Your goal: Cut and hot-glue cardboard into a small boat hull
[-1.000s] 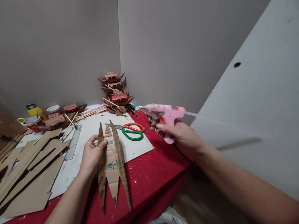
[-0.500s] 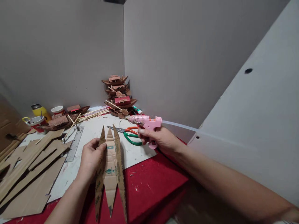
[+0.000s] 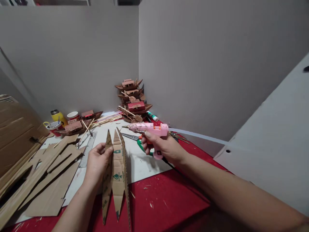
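**A:** Left hand [image 3: 98, 162] has the cardboard piece [image 3: 118, 180] pinched at its side flap, thumb on the printed face, fingers wrapped behind. It's a long strip with three points up and three down, folded into a trough and held upright, lower tips out toward the body.

**B:** And just to the right of that grip, the right hand [image 3: 166, 149] is clenched round a pink glue gun [image 3: 152, 129]. The nozzle points left, level with the upper tips and a little apart from them. A clear glue stick [image 3: 200, 137] trails out the back.

**A:** Is there room to work?

**B:** Open white sheet [image 3: 145, 162] lies under and between the two hands, with bare red cloth [image 3: 169, 199] nearer the body. Scissors [image 3: 132, 137] lie right under the gun hand, mostly covered. Left of the holding hand things get tight: a steel ruler [image 3: 87, 149], then layered cardboard offcuts [image 3: 48, 180] out to the edge. To the right a white panel [image 3: 277, 145] closes in past the cloth's edge.

**A:** Any containers?

**B:** Beyond the left hand, by the wall, there's a lidded yellow jar [image 3: 58, 116] and a paper cup [image 3: 72, 115]. I can't see what's inside either. A brown boat-shaped tray [image 3: 77, 126] carries small cardboard blocks, skewers [image 3: 106, 118] lie beside it, and stacked model boats [image 3: 132, 101] fill the corner.
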The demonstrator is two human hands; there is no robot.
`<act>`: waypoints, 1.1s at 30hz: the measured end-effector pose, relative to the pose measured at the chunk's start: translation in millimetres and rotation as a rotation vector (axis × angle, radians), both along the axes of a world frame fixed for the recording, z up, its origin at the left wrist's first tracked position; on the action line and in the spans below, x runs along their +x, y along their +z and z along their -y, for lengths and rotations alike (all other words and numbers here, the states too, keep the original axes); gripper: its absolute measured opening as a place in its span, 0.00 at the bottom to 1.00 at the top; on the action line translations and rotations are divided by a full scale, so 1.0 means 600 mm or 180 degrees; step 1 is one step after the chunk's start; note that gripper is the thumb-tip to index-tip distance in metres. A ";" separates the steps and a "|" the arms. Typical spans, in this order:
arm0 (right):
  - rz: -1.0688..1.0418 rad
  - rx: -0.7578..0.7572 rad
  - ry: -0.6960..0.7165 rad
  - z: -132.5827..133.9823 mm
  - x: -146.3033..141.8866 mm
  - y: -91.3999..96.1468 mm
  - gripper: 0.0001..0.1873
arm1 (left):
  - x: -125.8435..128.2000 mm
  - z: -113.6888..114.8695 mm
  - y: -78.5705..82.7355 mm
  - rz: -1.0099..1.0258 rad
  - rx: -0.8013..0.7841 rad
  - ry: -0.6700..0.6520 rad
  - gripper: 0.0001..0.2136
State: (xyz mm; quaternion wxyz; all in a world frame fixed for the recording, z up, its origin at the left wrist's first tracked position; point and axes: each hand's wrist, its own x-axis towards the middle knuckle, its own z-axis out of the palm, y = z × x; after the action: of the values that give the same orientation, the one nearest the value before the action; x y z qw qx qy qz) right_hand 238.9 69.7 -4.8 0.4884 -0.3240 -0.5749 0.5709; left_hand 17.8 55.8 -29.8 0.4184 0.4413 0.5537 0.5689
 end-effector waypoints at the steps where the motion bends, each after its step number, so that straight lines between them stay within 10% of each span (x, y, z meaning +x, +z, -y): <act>1: 0.0019 -0.0004 -0.0006 0.000 0.003 -0.002 0.25 | -0.001 -0.001 -0.001 -0.0056 -0.0028 -0.0046 0.17; 7: 0.0275 0.0019 0.0015 0.008 0.016 0.002 0.27 | -0.003 0.006 0.019 -0.0462 0.0562 0.0590 0.19; 21: 0.0764 0.0393 0.0385 0.025 0.004 0.003 0.18 | 0.006 0.031 0.040 -0.0079 0.0532 -0.0292 0.09; 28: -0.0488 -0.0053 0.0157 0.004 0.021 0.013 0.24 | -0.013 0.003 0.042 -0.0054 0.0561 0.0050 0.11; 33: -0.0725 -0.0120 0.0097 -0.007 0.023 0.023 0.24 | -0.080 0.098 0.103 -0.0192 0.1098 0.0646 0.11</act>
State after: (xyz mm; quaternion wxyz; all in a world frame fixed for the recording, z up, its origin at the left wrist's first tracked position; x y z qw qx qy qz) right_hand 252.5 73.9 9.2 0.5357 -0.2574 -0.5097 0.6221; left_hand -30.3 -2.8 31.9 0.2603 0.4652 0.5019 0.6811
